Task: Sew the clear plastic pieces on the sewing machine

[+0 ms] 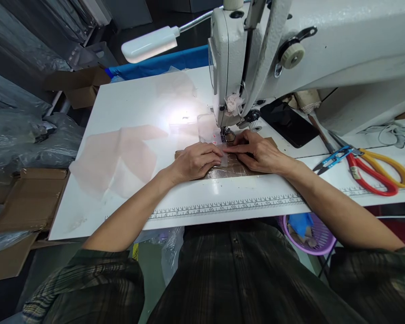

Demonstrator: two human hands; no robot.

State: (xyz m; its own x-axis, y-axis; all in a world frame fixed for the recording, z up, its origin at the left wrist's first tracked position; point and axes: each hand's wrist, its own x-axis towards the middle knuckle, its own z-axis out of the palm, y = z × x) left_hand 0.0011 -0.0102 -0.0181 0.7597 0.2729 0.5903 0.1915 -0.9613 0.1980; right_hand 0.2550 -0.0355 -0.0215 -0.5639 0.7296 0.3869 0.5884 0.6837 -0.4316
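A thin, sheer fabric piece (224,158) lies at the foot of the sewing machine (229,67), just in front of the presser foot (224,133). My left hand (198,161) is closed, its curved fingers pressed together on the fabric's left edge. From the right, my right hand (258,152) grips the same fabric, its thumb and forefinger meeting near the left fingertips. Beneath both hands is a shiny brown taped sheet (229,171). Pale pink sheer pieces (116,155) are spread on the table at left. My fingertips partly hide the fabric.
A white table (70,216) carries a printed ruler strip (229,208) along its front. At right lie red-and-yellow-handled scissors (374,175), blue thread snips (335,158) and a black phone (288,121). A lamp (150,45) hangs above. A purple basket (327,245) sits below the edge.
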